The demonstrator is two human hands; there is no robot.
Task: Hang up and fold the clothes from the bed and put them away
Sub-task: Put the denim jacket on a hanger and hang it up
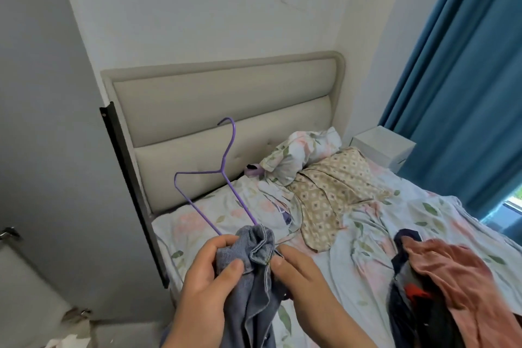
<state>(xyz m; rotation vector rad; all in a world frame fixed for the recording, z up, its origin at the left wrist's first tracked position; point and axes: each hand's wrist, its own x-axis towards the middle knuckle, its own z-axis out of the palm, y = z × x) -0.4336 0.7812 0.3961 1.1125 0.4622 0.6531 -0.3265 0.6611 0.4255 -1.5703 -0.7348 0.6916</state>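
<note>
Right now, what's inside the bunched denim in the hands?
Two arms of the purple hanger run down into the denim garment at its gathered opening. The hanger's lower part is covered by fabric. The left hand and right hand both grip it.

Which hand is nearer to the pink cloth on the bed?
Right. The right hand grips the denim, apart from the pink cloth on its right side. The left hand grips the denim too, farther left.

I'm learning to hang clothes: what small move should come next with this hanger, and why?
Probably slide the purple hanger deeper into the denim garment: only one end sits inside the bunched fabric, which the left hand and right hand both grip.
</note>
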